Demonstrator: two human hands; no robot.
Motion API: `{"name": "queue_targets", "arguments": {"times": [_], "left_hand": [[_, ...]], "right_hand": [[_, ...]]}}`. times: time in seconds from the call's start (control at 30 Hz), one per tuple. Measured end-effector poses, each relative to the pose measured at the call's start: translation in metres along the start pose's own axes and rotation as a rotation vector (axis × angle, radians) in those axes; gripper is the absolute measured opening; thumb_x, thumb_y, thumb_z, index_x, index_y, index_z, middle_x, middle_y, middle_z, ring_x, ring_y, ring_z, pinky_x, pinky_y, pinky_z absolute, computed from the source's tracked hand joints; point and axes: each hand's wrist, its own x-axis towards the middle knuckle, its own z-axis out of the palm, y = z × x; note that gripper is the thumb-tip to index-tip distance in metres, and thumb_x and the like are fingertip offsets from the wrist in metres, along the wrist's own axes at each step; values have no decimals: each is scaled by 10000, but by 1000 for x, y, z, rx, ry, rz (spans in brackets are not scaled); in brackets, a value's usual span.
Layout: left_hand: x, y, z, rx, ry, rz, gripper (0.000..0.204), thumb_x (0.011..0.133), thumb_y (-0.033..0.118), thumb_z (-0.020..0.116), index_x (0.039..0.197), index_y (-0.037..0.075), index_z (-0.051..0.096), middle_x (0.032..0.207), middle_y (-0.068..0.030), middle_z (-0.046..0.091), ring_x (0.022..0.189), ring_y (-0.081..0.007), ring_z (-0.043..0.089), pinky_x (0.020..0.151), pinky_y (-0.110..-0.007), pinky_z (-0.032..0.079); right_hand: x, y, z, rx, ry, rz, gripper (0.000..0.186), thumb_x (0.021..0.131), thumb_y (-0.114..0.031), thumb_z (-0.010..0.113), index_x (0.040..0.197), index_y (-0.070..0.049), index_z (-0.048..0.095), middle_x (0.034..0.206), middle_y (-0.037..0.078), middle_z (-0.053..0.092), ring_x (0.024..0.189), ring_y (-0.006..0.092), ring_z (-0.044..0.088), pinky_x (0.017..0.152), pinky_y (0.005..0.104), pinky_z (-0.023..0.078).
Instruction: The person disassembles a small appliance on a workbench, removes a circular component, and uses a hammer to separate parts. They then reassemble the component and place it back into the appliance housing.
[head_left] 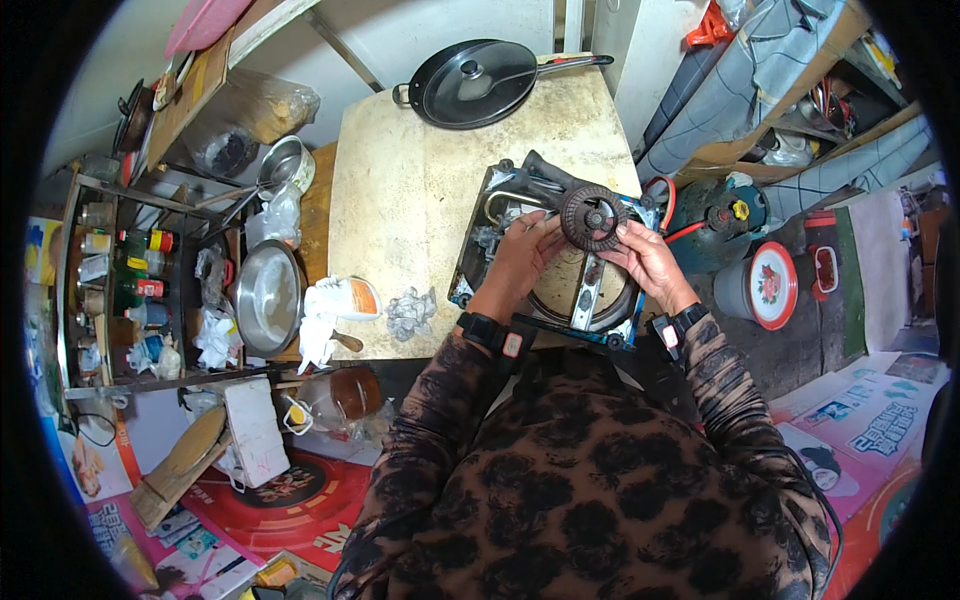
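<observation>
Between my two hands is a dark, round, ridged gas burner head (595,219), raised over the gas stove. My left hand (522,262) pinches its left edge, fingers closed. At its lower right edge the fingers of my right hand (652,262) grip it. Below them lies the gas stove (586,296), its body open, with a metal crossbar and a round rim showing. A bent metal pipe (492,207) and crumpled foil are visible in the stove's left side, partly covered by my left hand.
On the worn tabletop (400,200) are a lidded black pan (475,85), crumpled foil (409,314) and a white tub (345,298). Left stand a metal basin (268,300) and bottle shelf (75,300). A gas cylinder (705,245) and grey bucket (733,290) are at right.
</observation>
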Motion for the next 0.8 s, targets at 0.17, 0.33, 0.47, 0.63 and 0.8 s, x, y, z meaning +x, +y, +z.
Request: {"name": "queue_targets", "arguments": {"times": [0.17,0.33,0.47,0.63,0.8], "left_hand": [[5,5,-22,81,30,-109,280,1020,261,534,1207,55,501,1266,-147,585,1163,-228,590,1021,-376,472],[15,1,-23,136,-231,32,309,1026,247,535,1261,56,474,1299,-115,548,1186,-244,571,1030,-368,453],[15,4,-9,9,-120,-69,258,998,147,580,1204,116,428,1269,-102,562,1169,-247,592,1011,-398,486],[12,3,-1,75,-5,-34,380,954,132,649,1220,98,379,1293,-143,526,1162,-236,593,1014,-412,491],[9,9,-13,233,36,-45,736,955,202,656,1518,21,219,1389,-102,486,1143,-244,609,990,-376,499]], "right_hand": [[-1,-10,-11,60,-20,-17,299,1007,-92,521,1276,39,532,1196,169,648,1110,271,649,979,428,540],[3,-18,-14,-24,-131,36,348,999,-78,526,1324,43,493,1249,175,620,1151,277,630,999,413,526],[8,-16,-13,-109,-164,65,370,1003,-82,526,1347,45,475,1273,170,605,1172,273,617,1021,406,512],[10,-17,-10,-165,-133,90,376,1013,-93,515,1360,42,465,1287,161,599,1177,261,613,1023,390,512],[1,-19,-13,-126,-85,34,309,1020,-87,490,1298,45,515,1235,183,630,1147,274,630,1018,417,521]]}}
